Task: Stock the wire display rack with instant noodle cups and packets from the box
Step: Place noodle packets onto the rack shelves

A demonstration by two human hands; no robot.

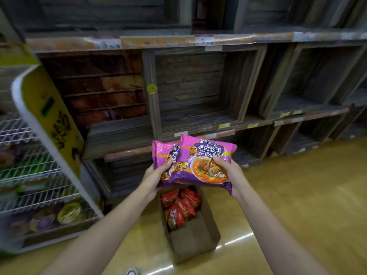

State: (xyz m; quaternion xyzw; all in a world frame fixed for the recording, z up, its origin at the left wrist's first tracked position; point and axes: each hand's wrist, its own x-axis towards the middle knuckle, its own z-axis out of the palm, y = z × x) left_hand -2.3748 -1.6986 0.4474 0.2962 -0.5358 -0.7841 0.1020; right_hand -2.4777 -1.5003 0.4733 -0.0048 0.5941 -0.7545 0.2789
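Note:
Two purple instant noodle packets overlap in front of me, above the box. My left hand [156, 176] grips the rear purple packet [163, 153] at its lower left edge. My right hand [228, 171] grips the front purple packet [206, 157] at its right side, thumb on its face. Below them a brown cardboard box [195, 237] stands on the floor with several red noodle packets [179, 207] at its far end. The white wire display rack [39, 175] stands at the left, holding noodle cups [68, 212] on its lower shelves.
A yellow side panel [53, 124] with dark lettering frames the rack's right side. Dark wooden crate shelving [198, 86] with price labels fills the wall behind. The floor [297, 195] is glossy yellow. A shoe tip [132, 271] shows at the bottom edge.

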